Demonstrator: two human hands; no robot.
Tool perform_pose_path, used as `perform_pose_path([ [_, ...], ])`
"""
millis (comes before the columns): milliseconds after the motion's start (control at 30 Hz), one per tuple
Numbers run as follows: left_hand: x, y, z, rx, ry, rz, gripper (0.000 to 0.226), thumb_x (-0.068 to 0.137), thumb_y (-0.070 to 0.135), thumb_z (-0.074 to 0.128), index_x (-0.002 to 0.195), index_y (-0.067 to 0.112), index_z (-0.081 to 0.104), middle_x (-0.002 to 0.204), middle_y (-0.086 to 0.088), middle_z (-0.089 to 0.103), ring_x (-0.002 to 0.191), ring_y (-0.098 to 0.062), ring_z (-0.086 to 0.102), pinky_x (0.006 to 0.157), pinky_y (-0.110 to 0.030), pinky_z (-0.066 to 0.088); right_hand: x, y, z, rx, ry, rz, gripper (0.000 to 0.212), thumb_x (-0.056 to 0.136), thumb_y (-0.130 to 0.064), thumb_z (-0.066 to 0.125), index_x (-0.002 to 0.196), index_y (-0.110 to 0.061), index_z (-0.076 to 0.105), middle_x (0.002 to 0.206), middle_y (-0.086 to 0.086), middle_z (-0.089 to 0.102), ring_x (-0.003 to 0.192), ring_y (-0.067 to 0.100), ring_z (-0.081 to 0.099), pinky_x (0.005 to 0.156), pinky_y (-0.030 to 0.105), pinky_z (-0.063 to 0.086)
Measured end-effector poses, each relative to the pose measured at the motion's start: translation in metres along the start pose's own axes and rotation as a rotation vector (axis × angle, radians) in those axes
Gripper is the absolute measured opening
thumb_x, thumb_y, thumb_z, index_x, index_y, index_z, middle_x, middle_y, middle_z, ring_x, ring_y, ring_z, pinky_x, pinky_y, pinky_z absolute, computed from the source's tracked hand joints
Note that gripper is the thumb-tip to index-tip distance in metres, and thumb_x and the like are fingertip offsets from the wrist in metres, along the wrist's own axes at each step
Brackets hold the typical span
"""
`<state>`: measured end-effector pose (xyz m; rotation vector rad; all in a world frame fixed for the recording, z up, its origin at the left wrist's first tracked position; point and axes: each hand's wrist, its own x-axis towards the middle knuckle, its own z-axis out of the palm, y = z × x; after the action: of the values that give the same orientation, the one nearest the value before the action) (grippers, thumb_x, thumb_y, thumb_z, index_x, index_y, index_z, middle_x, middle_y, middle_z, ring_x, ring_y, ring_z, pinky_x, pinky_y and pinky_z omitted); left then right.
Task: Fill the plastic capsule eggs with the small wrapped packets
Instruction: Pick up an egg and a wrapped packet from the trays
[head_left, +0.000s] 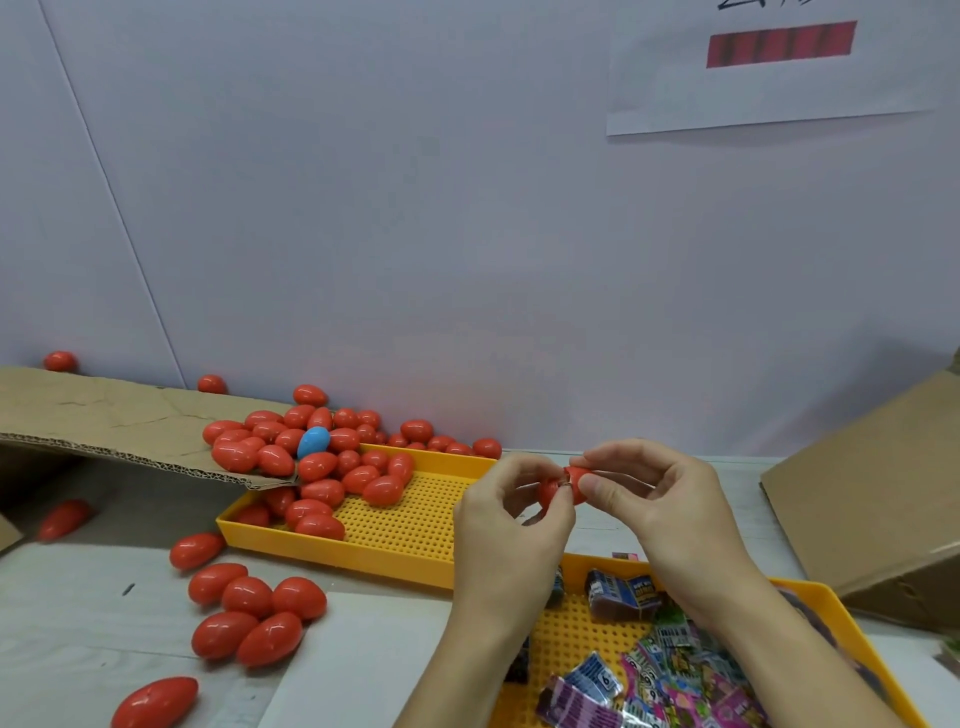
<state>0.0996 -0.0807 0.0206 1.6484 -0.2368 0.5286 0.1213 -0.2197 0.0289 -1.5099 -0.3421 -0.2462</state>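
Two yellow perforated trays sit on my tabletop (363, 649), with cardboard on both sides: a flattened sheet (119, 421) on the left and a box (883, 493) leaning at the right. The far tray (410, 525) has a heap of red capsule eggs (332, 467) spilling into it off the cardboard, with one blue egg (313, 442) stuck in the pile. More red eggs (249, 613) lie loose on the tabletop at the left. The near tray (582, 623) holds the small wrapped packets (670, 670), a jumble of pink, purple, green and blue wrappers.

Above the gap between the trays I'm holding one red egg (563, 486) in both hands. My left hand (511, 512) pinches the left half, and my right hand (660, 493) has a narrow fingertip grip on the right half. The seam looks slightly parted; can't tell what's inside.
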Motion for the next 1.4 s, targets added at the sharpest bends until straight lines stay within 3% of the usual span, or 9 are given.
perform_pose_path([
  [167,-0.0021,0.0024,0.0009,-0.071,-0.067,-0.020,0.030,0.088,-0.008,0.065,0.100,0.019,0.070,0.097,0.003,0.074,0.100,-0.009,0.071,0.083,-0.017,0.056,0.0015,0.0011,-0.0014,0.008,0.014,-0.003,0.023,0.068,-0.023,0.079,0.090,-0.019,0.075,0.093,0.001,0.078,0.093,0.015,0.074,0.083,0.029,0.058],
  [300,-0.0021,0.0027,0.0006,-0.063,-0.076,-0.002,0.031,0.088,-0.006,0.068,0.103,0.020,0.069,0.100,0.006,0.075,0.101,-0.005,0.070,0.085,-0.017,0.055,0.0016,0.0013,-0.0019,0.032,0.002,-0.016,0.025,0.066,-0.021,0.080,0.090,-0.018,0.075,0.093,0.001,0.078,0.092,0.014,0.074,0.079,0.016,0.055],
  [567,-0.0001,0.0012,-0.0020,-0.105,-0.065,-0.032,0.027,0.086,0.001,0.073,0.106,0.019,0.072,0.100,0.006,0.076,0.099,-0.008,0.071,0.085,-0.023,0.058,0.0008,-0.0005,-0.0024,0.001,0.013,-0.003,0.030,0.066,-0.029,0.079,0.094,-0.019,0.076,0.093,-0.004,0.078,0.092,0.008,0.073,0.075,0.014,0.054],
  [733,0.0006,0.0021,-0.0046,-0.149,-0.030,-0.078,0.029,0.084,0.003,0.075,0.102,0.027,0.074,0.096,0.012,0.077,0.096,-0.005,0.072,0.077,-0.015,0.055,-0.0001,-0.0002,-0.0035,0.024,-0.041,0.077,0.025,0.070,-0.030,0.074,0.094,-0.024,0.079,0.095,-0.003,0.078,0.094,0.012,0.073,0.074,0.024,0.058],
  [867,0.0014,0.0021,-0.0062,-0.141,-0.016,-0.105,0.035,0.083,0.002,0.075,0.098,0.033,0.074,0.096,0.013,0.077,0.098,-0.006,0.071,0.078,-0.016,0.056,-0.0006,-0.0008,-0.0024,0.065,-0.051,0.097,0.025,0.071,-0.024,0.073,0.096,-0.021,0.078,0.094,0.000,0.078,0.090,0.017,0.075,0.071,0.021,0.058],
  [1400,0.0028,-0.0003,-0.0063,-0.025,-0.009,-0.079,0.034,0.082,-0.002,0.075,0.110,0.016,0.076,0.099,0.007,0.077,0.096,-0.003,0.071,0.082,-0.016,0.056,-0.0001,0.0020,-0.0018,0.035,-0.032,0.060,0.017,0.073,-0.017,0.074,0.087,-0.025,0.080,0.091,0.001,0.078,0.087,0.017,0.075,0.070,0.021,0.058],
])
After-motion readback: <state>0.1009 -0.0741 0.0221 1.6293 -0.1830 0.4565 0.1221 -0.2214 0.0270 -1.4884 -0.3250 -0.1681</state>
